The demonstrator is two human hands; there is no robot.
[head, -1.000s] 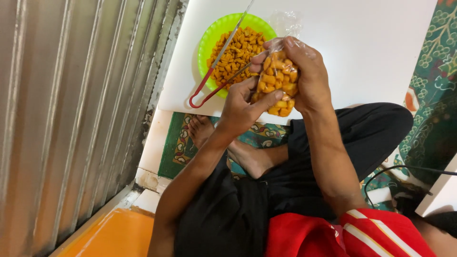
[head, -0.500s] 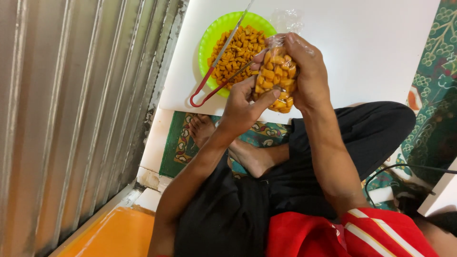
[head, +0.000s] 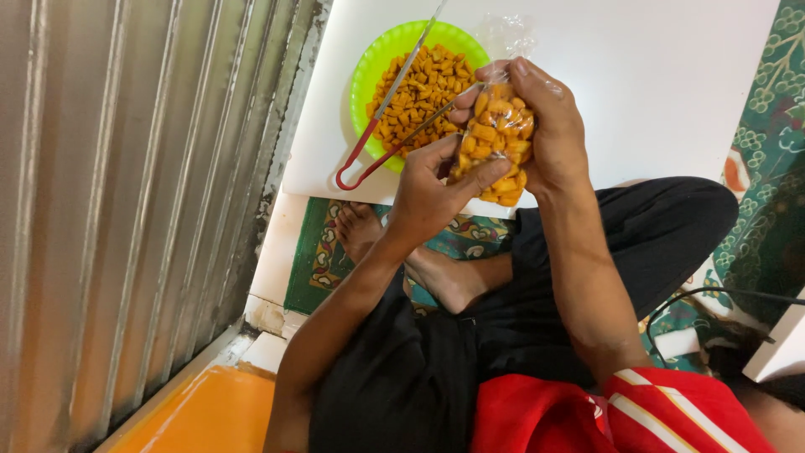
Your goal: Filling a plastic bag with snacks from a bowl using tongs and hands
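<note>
A small clear plastic bag (head: pixel 495 143), bulging with orange-yellow snack pieces, sits upper centre of the frame, its loose transparent top crumpled above. No labels, signs or screens.

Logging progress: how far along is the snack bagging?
Done: the clear bag looks packed with orange snacks. In hand: left hand and right hand both grip it. Left: its top is not visibly closed; the green bowl holds many pieces, tongs resting there.
</note>
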